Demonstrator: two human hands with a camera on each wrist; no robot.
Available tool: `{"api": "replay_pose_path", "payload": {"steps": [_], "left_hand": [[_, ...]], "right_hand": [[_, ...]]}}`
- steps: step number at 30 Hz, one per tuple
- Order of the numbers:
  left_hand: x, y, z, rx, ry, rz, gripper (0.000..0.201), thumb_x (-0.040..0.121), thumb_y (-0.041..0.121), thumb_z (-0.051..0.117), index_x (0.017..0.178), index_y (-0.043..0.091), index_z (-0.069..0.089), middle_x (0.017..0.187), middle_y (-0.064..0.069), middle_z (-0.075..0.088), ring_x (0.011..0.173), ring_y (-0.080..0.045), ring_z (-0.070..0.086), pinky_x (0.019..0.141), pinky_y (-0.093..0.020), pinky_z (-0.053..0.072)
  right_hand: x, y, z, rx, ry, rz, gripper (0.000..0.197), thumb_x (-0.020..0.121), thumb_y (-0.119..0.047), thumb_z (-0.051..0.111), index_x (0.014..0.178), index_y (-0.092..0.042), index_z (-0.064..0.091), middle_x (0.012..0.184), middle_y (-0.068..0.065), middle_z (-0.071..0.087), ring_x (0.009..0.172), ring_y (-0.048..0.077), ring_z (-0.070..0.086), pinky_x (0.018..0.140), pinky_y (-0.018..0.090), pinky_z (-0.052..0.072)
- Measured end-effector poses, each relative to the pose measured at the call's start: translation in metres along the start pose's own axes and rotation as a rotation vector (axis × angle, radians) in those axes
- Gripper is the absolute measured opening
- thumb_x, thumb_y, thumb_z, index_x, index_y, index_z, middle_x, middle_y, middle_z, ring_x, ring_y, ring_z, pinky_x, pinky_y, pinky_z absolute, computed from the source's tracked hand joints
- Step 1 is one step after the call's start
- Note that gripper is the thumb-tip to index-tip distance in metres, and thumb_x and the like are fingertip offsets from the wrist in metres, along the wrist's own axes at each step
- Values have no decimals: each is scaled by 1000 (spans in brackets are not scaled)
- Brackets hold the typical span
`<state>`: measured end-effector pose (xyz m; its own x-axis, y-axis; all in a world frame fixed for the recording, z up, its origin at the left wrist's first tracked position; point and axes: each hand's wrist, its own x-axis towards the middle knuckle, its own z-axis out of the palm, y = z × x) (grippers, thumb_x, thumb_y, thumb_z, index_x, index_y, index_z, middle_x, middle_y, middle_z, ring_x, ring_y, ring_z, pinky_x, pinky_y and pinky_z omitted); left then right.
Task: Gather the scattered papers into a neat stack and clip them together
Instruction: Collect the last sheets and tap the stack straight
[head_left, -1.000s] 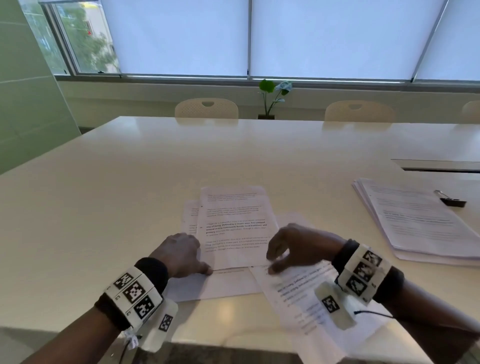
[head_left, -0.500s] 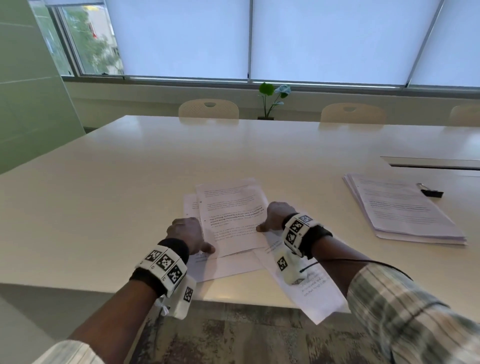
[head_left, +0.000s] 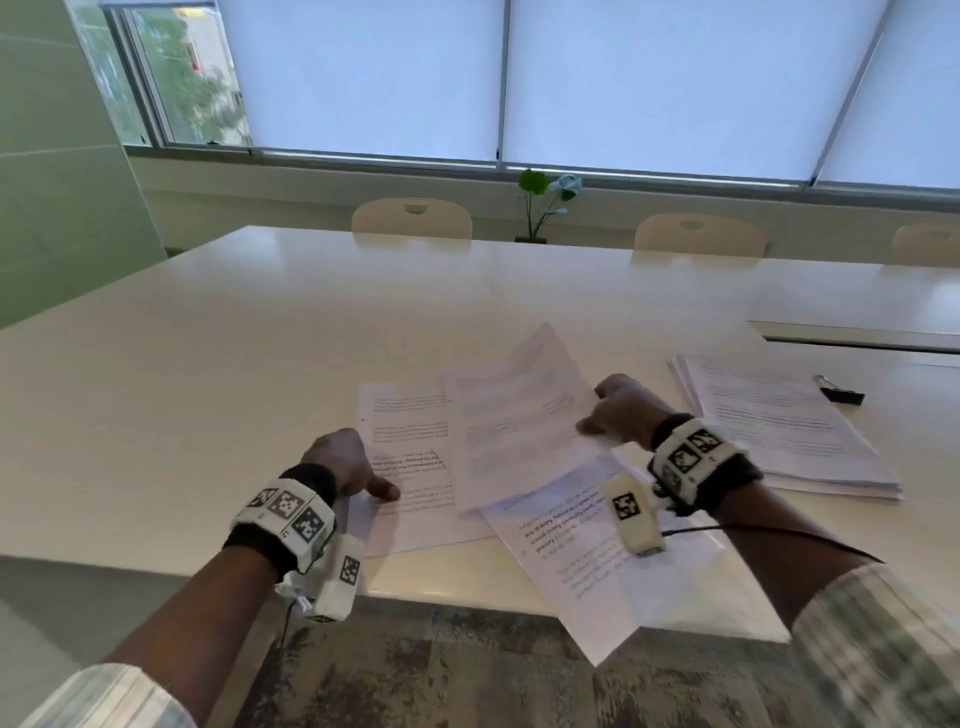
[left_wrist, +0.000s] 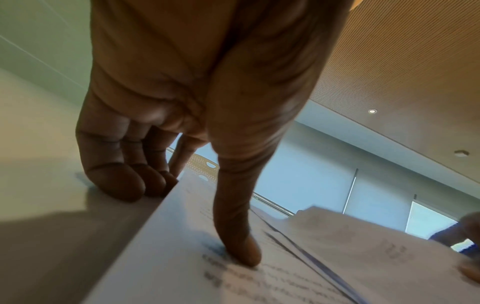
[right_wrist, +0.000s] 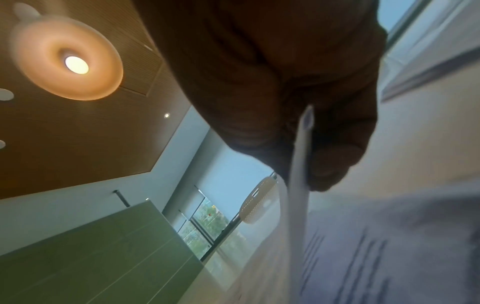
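At 5 o'clock on the table (head_left: 156, 364), nearest you, one printed sheet (head_left: 597, 561) lay skewed with its corner hanging over the near edge, still to be gathered. At 7 o'clock your left hand (head_left: 343, 462) was released, its thumb (left_wrist: 241, 236) flat on the bottom sheet (head_left: 405, 415) and its fingers (left_wrist: 122, 183) down at that sheet's left margin; that pin was best kept firm. Just beyond, at the centre, your right hand (head_left: 621, 410) pinched the right margin of the lifted sheet (head_left: 514, 410), thumb above and fingers beneath. You would have done well to lay it square on the pinned page, edges matched, before reaching for the overhanging one. Farther off at 2 o'clock sat a separate stack (head_left: 779, 426), and past it the black binder clip (head_left: 841, 395), untouched.
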<state>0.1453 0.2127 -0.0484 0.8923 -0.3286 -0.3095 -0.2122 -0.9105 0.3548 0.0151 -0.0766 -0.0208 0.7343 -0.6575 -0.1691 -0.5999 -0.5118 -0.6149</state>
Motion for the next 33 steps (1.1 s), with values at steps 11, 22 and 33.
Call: {"api": "replay_pose_path", "payload": {"steps": [11, 22, 33], "left_hand": [[16, 3, 6, -36, -17, 48, 43, 65, 24, 88, 97, 5, 68, 97, -7, 70, 87, -25, 64, 70, -29, 51], [-4, 10, 20, -420, -204, 169, 27, 94, -1, 44, 115, -2, 61, 112, -18, 69, 101, -34, 66, 87, -45, 57], [-3, 24, 27, -655, -254, 263, 29, 87, 8, 67, 115, 10, 62, 114, -12, 72, 101, -30, 69, 91, -49, 55]], "right_hand": [[-48, 63, 9, -528, -150, 12, 56, 76, -64, 67, 100, -14, 56, 106, 7, 50, 106, 27, 47, 91, 38, 42], [-45, 47, 26, 247, -69, 200, 34, 73, -6, 83, 95, -6, 57, 106, 14, 67, 99, 31, 66, 89, 44, 57], [-36, 26, 63, 531, -103, 145, 29, 75, -14, 81, 93, -12, 58, 108, 11, 68, 103, 29, 65, 94, 47, 55]]}}
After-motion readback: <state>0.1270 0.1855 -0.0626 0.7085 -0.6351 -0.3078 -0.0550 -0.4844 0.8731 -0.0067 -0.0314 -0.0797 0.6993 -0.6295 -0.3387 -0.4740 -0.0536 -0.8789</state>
